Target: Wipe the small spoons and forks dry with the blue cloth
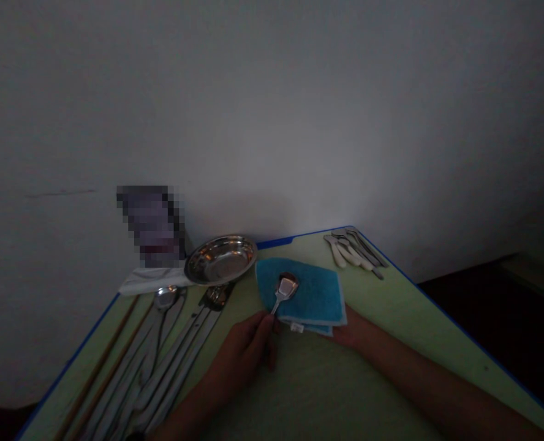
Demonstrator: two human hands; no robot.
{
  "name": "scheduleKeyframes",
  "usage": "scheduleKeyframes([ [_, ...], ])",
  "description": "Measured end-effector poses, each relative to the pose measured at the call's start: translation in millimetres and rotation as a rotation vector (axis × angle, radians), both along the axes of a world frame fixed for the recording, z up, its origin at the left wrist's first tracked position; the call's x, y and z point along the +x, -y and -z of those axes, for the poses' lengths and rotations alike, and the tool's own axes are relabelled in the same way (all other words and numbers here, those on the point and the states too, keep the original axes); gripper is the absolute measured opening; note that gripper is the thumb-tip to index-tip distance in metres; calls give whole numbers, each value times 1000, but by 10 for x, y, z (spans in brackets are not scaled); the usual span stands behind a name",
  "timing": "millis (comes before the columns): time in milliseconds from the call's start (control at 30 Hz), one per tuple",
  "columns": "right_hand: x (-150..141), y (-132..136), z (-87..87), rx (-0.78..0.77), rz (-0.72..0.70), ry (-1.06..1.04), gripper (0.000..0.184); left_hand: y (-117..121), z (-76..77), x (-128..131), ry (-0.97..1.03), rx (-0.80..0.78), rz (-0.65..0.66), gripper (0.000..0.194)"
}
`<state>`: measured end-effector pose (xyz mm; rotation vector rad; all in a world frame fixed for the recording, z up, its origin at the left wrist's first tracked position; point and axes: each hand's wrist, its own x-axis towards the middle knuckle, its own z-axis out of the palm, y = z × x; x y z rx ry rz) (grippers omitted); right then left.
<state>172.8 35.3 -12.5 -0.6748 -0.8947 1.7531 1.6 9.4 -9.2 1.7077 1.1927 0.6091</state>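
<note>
The left hand (249, 344) gripped a spoon (287, 285) over the blue cloth (320, 295).
The cloth hid most of the right hand (349, 329), its grip impossible to tell; pixelation masked an object (150, 223) beside the metal bowl (221, 260), and long utensils (151, 355) ran out of view, partly behind the left forearm (196, 398).

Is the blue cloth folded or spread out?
Folded: the blue cloth shows a second layer below its lower edge, beside a white tag.
</note>
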Motion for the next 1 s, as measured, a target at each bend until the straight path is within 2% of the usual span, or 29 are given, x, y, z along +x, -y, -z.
scheduleKeyframes([
  [100, 33, -15, 60, -96, -124, -139, 33, 7, -11, 22, -78, 76, -7, 32],
  [200, 54, -27, 153, -139, -81, -181, 31, 31, -9, 45, -176, 124, 4, 30],
  [267, 45, -10, 189, -82, 11, -34, 26, 55, -3, 55, -244, 155, 30, 29],
  [400, 14, 57, 177, 143, 192, 408, 24, 86, -13, 37, -314, 215, 112, 28],
  [467, 11, 59, 174, 153, 256, 462, 28, 87, -38, 14, -299, 217, 143, 27],
  [667, 41, -78, 295, 1, 469, 233, 31, 85, -84, -9, -313, 204, 149, 31],
  [833, 52, -69, 291, -6, 398, 168, 28, 114, -65, 10, -367, 242, 191, 29],
  [933, 46, -52, 235, 2, 376, 137, 24, 106, -45, -5, -293, 213, 94, 27],
  [1000, 48, -71, 203, -58, 384, 45, 24, 80, -16, -26, -238, 195, -8, 27],
])
